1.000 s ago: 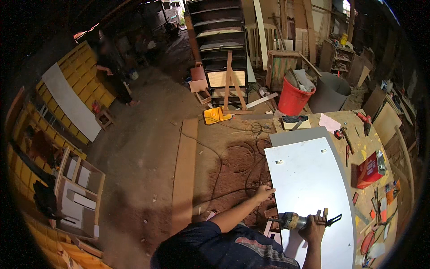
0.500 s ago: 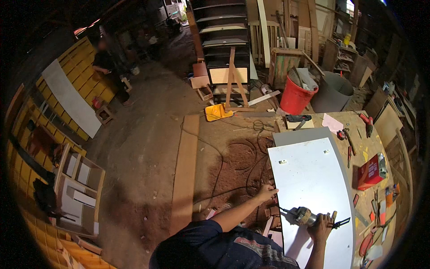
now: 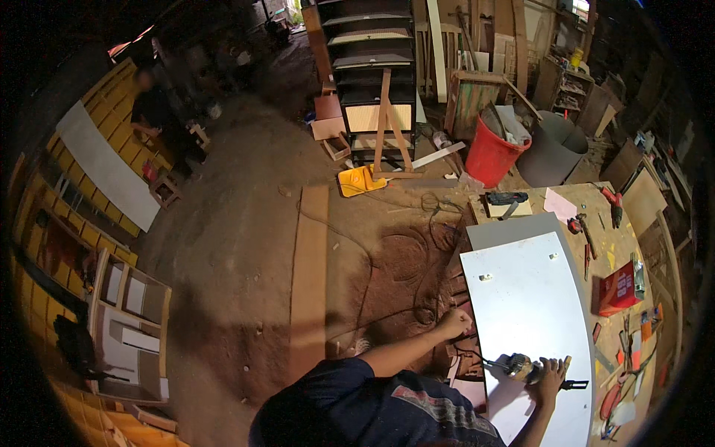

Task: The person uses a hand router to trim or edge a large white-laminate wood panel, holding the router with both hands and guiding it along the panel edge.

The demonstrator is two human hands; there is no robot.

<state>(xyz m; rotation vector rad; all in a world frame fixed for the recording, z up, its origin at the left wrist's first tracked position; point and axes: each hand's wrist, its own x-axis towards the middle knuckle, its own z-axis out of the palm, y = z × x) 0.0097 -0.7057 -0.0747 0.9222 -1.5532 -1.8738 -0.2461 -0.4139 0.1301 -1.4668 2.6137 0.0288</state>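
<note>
A white board (image 3: 525,298) with two small cut-outs near its far end lies on a grey panel (image 3: 514,232) on the workbench. My right hand (image 3: 548,381) is closed around a corded power tool, which looks like a trim router (image 3: 519,366), low over the near half of the board. A black slotted bar (image 3: 573,385) sticks out past the hand on the right, and a dark cord leaves the tool on the left. Beside the board's left edge, my left hand (image 3: 455,323) has its fingers curled in; what they hold, if anything, is hidden.
The workbench (image 3: 607,216) carries a red can (image 3: 620,289), a red drill (image 3: 613,205) and several hand tools on its right. Beyond it stand a red bucket (image 3: 495,156) and a grey bin (image 3: 553,153). Cords trail over the floor near a long plank (image 3: 309,276). A person (image 3: 160,123) stands far left.
In the picture, the board, bench and both hands have shifted slightly right as the view moved. The right hand keeps hold of the tool; the left stays by the board's edge, its fingers more curled.
</note>
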